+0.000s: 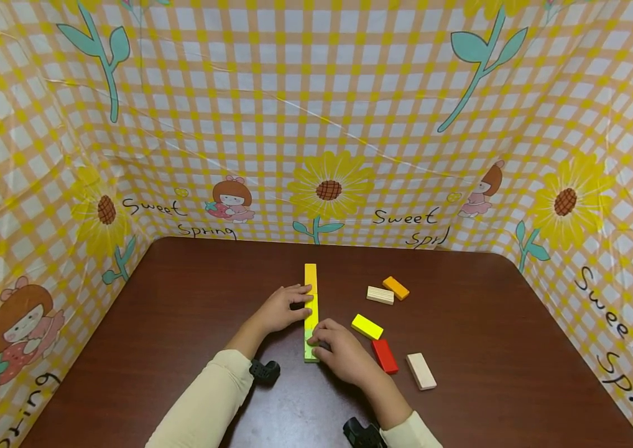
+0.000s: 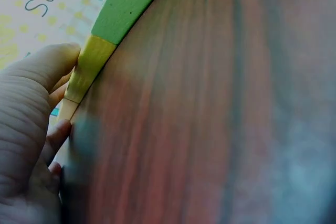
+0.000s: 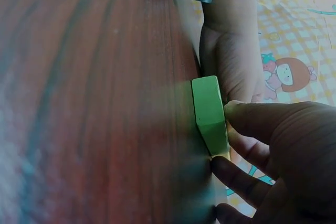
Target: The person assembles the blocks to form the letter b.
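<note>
A straight row of blocks lies end to end on the table: an orange-yellow block (image 1: 310,274) at the far end, a yellow block (image 1: 312,318) in the middle, a green block (image 3: 206,100) at the near end. My left hand (image 1: 283,308) comes from the left; its thumb touches the yellow block (image 2: 90,64) and its fingers reach the row farther along. My right hand (image 1: 344,351) pinches the green block between thumb and fingers at the near end. In the left wrist view the green block (image 2: 131,6) meets the yellow one closely.
To the right of the row lie loose blocks: an orange block (image 1: 396,288), a ridged pale wooden block (image 1: 380,295), a yellow block (image 1: 367,326), a red block (image 1: 385,356) and a plain wooden block (image 1: 421,371). A patterned cloth (image 1: 272,124) rises around the dark table (image 1: 490,323).
</note>
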A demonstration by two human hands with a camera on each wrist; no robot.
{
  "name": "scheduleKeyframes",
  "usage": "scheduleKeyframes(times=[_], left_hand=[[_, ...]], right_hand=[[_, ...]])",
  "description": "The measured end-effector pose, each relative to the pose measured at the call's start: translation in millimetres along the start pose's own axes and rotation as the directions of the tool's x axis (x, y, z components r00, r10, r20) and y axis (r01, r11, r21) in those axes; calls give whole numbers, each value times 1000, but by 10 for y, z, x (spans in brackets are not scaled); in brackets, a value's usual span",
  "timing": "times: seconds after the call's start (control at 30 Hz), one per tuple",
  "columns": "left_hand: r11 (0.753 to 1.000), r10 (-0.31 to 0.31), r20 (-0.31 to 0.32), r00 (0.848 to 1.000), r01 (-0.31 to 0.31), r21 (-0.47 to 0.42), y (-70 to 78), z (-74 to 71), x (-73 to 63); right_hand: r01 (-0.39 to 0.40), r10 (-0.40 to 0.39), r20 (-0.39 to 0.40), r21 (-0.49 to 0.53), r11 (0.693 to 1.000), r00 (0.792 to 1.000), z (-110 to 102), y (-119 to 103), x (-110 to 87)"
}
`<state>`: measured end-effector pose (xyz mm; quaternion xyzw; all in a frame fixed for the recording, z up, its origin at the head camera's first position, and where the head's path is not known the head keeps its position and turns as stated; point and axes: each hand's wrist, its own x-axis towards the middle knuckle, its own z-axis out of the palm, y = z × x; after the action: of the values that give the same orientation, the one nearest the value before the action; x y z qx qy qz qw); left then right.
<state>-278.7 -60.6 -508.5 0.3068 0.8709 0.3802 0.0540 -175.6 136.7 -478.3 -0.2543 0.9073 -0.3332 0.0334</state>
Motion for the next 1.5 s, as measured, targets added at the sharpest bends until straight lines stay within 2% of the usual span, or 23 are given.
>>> scheduleKeyframes(times=[0.2,0.5,0.67,0.83,1.03,1.27,1.5], left_hand=[[1000,24,32,999,-24,5,6,-6,-48],[999,23,93,995,-25,19,63,-42,-121],[1000,16,94,995,-18,21,83,-48,-141],[1000,14,78,997,-13,-6,78,-33,-146],[1000,-2,65,998,3,-14,69,-15,-143],[1000,-16,64,998,18,-23,67,-8,-151],[1000,-15,66,998,16,-25,60,1,-149]], right_hand=[[-14,13,14,28,1000,1000,-13,4,9],[-14,14,5,17,1000,1000,-17,-5,6],[10,-10,-9,4,1000,1000,-28,-9,5],[35,-33,-32,44,998,999,-74,22,-26],[45,-40,-88,57,997,995,-206,141,-87],[12,-13,-140,-8,1000,990,-443,323,-180],[-22,14,-154,-51,998,988,-639,479,-269]])
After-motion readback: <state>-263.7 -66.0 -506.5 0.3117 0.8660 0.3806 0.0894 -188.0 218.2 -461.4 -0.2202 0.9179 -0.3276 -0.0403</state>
